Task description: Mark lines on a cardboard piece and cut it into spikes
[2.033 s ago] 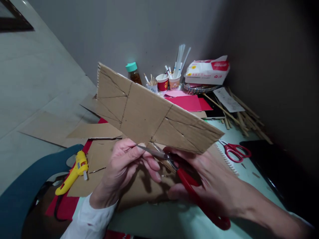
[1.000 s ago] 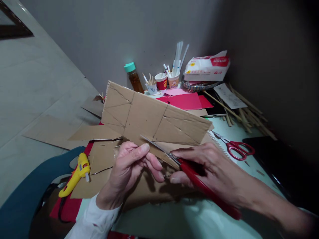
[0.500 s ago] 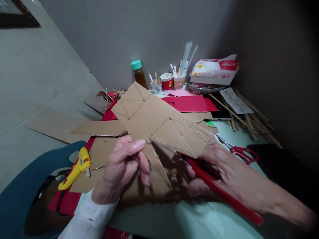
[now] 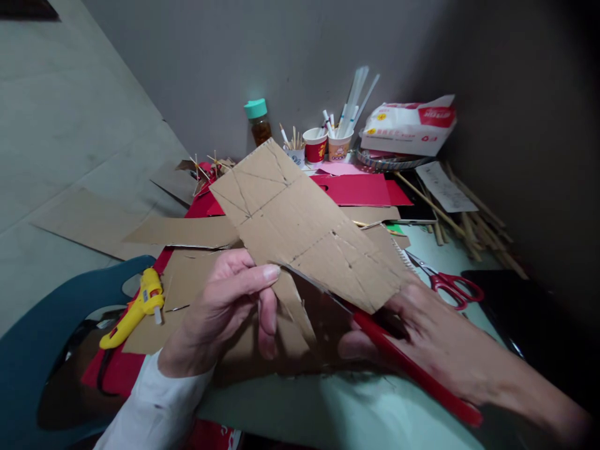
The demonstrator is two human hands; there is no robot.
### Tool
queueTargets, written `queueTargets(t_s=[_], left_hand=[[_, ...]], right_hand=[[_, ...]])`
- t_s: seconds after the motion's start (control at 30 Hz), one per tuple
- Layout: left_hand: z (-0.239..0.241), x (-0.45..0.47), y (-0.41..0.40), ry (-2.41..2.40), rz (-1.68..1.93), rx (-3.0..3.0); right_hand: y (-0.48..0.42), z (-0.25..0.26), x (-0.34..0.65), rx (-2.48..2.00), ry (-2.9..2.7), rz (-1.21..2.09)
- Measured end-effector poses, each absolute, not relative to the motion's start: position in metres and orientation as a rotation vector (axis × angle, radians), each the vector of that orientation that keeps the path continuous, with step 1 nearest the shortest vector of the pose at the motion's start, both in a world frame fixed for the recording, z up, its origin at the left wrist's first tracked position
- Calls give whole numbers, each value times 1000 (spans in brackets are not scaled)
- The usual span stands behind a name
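Note:
My left hand (image 4: 239, 290) pinches the near edge of a piece of brown cardboard (image 4: 300, 215) between thumb and fingers. Pencil-like dark lines cross this piece, which is held tilted above the table. A partly cut strip (image 4: 296, 306) hangs down beside my left fingers. My right hand (image 4: 417, 325) is closed round red-handled scissors (image 4: 417, 369), whose blades lie along the near edge of the cardboard and are partly hidden under it. Another pair of red-handled scissors (image 4: 454, 287) lies on the table beyond my right wrist.
A yellow glue gun (image 4: 140, 309) lies at left near a blue chair (image 4: 28, 369). Cardboard sheets (image 4: 182, 231) and red paper (image 4: 354, 189) cover the table. Behind stand a bottle (image 4: 259, 122), paper cups (image 4: 315, 147) and a tissue pack (image 4: 407, 128); sticks (image 4: 487, 234) lie right.
The scissor blades have moved inward along the cardboard edge, toward my left hand, and look more closed. The cut strip hangs a little differently. The view has shifted slightly.

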State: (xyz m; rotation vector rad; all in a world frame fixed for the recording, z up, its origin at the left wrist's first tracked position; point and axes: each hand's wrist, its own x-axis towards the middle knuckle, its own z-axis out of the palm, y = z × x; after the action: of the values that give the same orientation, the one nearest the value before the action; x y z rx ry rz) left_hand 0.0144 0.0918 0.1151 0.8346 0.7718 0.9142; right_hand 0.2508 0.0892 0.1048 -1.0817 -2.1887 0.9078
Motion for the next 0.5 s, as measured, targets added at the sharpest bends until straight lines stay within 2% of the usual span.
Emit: queueTargets(t_s=[0.13,0.3,0.5], left_hand=[[118,13,91,816,919,857],[119,11,91,850,894,900],[116,12,93,828,878,900]], right_hand=[[88,104,250,-1113,-2196,1054],[88,103,250,-1172,-2212,910],[89,106,246,-1017,-2257,862]])
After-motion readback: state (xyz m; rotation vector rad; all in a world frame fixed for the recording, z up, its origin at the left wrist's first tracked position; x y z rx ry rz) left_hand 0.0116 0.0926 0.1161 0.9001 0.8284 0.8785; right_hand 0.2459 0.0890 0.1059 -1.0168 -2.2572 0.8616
